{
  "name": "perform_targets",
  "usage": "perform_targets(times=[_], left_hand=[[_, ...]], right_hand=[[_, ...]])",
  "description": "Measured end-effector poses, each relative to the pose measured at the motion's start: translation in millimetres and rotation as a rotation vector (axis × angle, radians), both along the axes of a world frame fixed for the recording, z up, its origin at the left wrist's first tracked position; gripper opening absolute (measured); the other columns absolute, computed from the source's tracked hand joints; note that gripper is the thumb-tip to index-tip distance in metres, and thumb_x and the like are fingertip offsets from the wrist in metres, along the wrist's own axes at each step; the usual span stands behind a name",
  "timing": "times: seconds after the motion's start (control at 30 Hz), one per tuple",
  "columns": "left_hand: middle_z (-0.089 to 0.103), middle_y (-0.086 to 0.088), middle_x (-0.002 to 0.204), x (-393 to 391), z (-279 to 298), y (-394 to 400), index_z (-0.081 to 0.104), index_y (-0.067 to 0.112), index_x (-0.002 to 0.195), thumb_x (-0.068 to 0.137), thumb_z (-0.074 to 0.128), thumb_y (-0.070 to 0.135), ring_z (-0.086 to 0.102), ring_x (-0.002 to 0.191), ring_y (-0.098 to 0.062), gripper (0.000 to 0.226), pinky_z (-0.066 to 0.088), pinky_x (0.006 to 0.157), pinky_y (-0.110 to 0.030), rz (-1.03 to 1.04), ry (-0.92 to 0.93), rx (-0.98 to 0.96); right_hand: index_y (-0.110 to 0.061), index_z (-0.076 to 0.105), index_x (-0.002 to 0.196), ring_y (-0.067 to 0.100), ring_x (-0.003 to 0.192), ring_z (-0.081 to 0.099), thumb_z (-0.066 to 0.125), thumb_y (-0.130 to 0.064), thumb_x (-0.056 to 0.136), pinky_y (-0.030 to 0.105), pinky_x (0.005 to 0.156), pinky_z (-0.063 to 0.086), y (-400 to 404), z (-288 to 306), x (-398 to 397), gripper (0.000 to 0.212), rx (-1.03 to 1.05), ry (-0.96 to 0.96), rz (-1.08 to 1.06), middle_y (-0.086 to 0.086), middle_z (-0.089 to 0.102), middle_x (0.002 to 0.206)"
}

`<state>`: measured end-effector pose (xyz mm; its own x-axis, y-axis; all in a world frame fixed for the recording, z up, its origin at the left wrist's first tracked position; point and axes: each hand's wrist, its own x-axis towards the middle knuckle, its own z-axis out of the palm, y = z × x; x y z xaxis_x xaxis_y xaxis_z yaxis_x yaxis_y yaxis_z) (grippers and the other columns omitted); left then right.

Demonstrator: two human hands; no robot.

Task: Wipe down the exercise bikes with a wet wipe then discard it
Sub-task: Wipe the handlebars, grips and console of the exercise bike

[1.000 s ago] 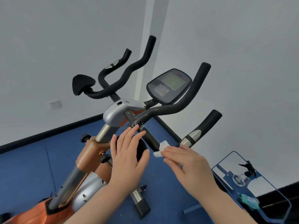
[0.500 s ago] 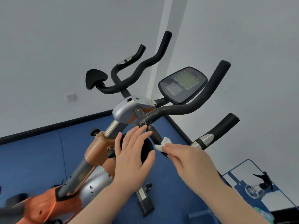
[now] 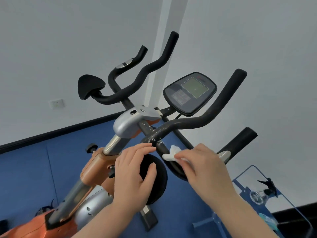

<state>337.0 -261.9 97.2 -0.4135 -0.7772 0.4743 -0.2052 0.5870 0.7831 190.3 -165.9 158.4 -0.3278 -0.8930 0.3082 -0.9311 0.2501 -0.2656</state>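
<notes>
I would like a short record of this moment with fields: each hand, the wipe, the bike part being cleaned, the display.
left hand: fingers straight, resting on the round black pad
right hand: pinches the wet wipe
wet wipe: white, crumpled, pressed on the black handlebar near its lower bend
handlebar: whitish marks on the bend above the wipe
display console: greenish screen, untouched by either hand
</notes>
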Motion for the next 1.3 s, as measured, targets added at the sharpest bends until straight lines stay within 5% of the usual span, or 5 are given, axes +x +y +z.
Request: perform_targets(times=[0.2,0.47,0.73,1.1,1.3], left_hand=[[0.057,0.024,0.114,-1,-4,1,0.061,0.032,0.105,0.078,0.053,0.024,0.048,0.112,-0.002,0.03,0.035,0.091,-0.03,0.013,-0.028,-0.024],[0.058,0.022,0.103,-1,-7,-1,0.064,0.029,0.092,0.078,0.052,0.02,0.051,0.103,-0.004,0.02,0.041,0.086,-0.036,0.014,0.027,-0.037],[0.059,0.022,0.102,-2,-7,-2,0.064,0.028,0.09,0.078,0.053,0.019,0.052,0.103,-0.005,0.019,0.042,0.085,-0.038,0.016,0.052,-0.022],[0.06,0.021,0.1,-3,-8,-1,0.065,0.025,0.087,0.078,0.053,0.016,0.052,0.102,-0.005,0.018,0.04,0.085,-0.037,0.022,0.051,-0.03],[0.06,0.021,0.101,-2,-8,-1,0.064,0.026,0.087,0.078,0.053,0.018,0.053,0.101,-0.005,0.017,0.041,0.083,-0.039,0.018,0.061,-0.031]], right_hand=[[-0.026,0.068,0.089,0.005,0.084,0.059,0.056,-0.027,0.093,0.018,0.073,0.049,10,-5,-9,0.013,0.06,-0.424,-0.021,-0.016,0.063,0.084],[-0.027,0.07,0.081,0.009,0.071,0.063,0.072,-0.043,0.077,0.028,0.066,0.05,-14,-19,9,0.017,0.059,-0.154,-0.178,-0.012,0.07,0.075],[-0.034,0.071,0.099,0.005,0.082,0.066,0.065,-0.048,0.08,0.031,0.075,0.054,-50,-24,6,0.025,0.057,-0.33,-0.235,-0.013,0.073,0.086],[-0.023,0.078,0.072,0.01,0.062,0.062,0.07,-0.031,0.08,0.028,0.06,0.048,-73,-12,-12,0.014,0.068,-0.615,-0.321,-0.007,0.07,0.063],[-0.008,0.072,0.069,0.021,0.051,0.042,0.065,-0.03,0.077,0.028,0.048,0.036,-48,-4,-15,0.024,0.274,-0.342,-0.32,0.014,0.058,0.059]])
